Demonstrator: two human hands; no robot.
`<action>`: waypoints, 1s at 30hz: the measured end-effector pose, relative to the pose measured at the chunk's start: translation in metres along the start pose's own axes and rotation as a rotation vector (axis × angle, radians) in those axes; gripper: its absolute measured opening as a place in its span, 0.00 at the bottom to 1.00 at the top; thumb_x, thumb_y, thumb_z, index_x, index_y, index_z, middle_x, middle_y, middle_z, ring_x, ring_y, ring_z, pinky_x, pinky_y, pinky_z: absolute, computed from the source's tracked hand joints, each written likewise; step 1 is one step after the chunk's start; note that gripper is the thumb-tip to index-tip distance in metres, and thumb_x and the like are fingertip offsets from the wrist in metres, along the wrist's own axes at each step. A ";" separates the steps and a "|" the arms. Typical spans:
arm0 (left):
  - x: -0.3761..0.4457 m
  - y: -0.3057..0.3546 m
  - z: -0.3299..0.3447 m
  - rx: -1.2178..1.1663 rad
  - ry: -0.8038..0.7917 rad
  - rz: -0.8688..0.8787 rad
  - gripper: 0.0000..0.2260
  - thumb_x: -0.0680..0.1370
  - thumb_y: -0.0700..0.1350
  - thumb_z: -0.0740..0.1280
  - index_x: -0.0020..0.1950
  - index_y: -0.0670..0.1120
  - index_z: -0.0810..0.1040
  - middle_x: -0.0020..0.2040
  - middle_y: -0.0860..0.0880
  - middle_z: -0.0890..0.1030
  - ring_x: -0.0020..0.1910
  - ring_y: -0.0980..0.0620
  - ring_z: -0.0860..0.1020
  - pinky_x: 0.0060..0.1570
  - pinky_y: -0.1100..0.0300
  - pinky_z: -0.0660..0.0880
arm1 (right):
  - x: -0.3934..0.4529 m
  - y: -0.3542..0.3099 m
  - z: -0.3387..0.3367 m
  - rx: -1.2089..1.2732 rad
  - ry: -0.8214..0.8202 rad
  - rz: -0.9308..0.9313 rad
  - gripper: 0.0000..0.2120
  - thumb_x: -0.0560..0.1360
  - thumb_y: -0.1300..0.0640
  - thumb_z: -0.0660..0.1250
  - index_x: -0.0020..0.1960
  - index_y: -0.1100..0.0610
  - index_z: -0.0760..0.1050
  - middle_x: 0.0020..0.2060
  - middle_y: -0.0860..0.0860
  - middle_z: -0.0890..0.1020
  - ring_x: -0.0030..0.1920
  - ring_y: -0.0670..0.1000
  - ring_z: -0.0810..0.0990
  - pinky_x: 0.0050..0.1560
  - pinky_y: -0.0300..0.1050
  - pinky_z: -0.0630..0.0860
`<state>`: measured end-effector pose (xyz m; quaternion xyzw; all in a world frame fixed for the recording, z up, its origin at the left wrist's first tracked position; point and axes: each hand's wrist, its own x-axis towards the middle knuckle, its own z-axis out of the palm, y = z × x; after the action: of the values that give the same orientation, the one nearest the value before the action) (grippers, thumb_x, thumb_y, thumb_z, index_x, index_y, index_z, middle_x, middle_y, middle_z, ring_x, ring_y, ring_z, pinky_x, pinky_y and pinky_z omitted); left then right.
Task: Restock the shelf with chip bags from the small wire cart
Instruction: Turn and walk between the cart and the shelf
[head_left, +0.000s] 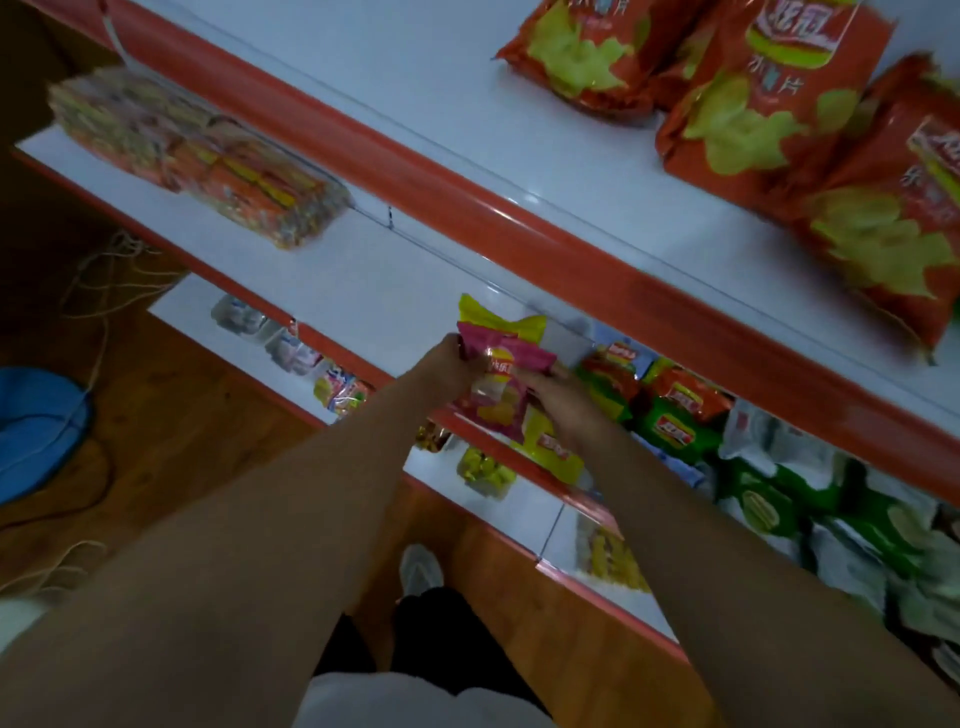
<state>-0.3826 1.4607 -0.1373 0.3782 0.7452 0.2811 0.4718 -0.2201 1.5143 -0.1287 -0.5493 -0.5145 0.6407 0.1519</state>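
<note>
A pink chip bag (498, 387) and a yellow chip bag (501, 319) behind it are held together at the middle shelf (363, 275) edge, pinched by left hand (449, 364) and right hand (563, 402). Light, crinkly and crushable by the look; best gripped at the seams.

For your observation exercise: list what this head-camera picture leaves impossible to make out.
- Wire cart: nowhere in the head view.
- Yellow bag: mostly hidden behind the pink bag.
- Right hand fingertips: tucked behind the bags.
- Left hand fingers: behind the pink bag.
- Shelf-edge labels: blurred.
</note>
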 end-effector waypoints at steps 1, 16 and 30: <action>0.010 0.012 -0.001 -0.008 0.021 0.036 0.05 0.80 0.38 0.63 0.44 0.43 0.74 0.35 0.50 0.74 0.34 0.53 0.71 0.35 0.58 0.68 | 0.024 0.006 -0.010 0.019 0.016 -0.025 0.17 0.63 0.45 0.75 0.51 0.48 0.83 0.50 0.51 0.86 0.53 0.54 0.84 0.60 0.56 0.77; 0.014 0.062 -0.030 0.466 -0.056 0.007 0.37 0.81 0.56 0.61 0.79 0.35 0.48 0.78 0.36 0.58 0.76 0.40 0.61 0.70 0.53 0.62 | -0.009 0.011 -0.051 -0.318 0.508 0.146 0.07 0.80 0.55 0.60 0.51 0.55 0.75 0.42 0.53 0.77 0.50 0.58 0.77 0.42 0.44 0.69; -0.159 0.016 0.027 0.555 -0.302 0.365 0.24 0.80 0.49 0.65 0.74 0.40 0.66 0.71 0.41 0.72 0.70 0.41 0.71 0.64 0.56 0.68 | -0.234 0.107 0.025 -0.585 0.765 0.082 0.27 0.79 0.49 0.62 0.73 0.61 0.64 0.68 0.61 0.73 0.67 0.62 0.72 0.64 0.54 0.70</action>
<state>-0.3107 1.3393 -0.0578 0.6560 0.6353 0.0886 0.3978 -0.1203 1.2786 -0.0928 -0.7849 -0.5583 0.2267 0.1440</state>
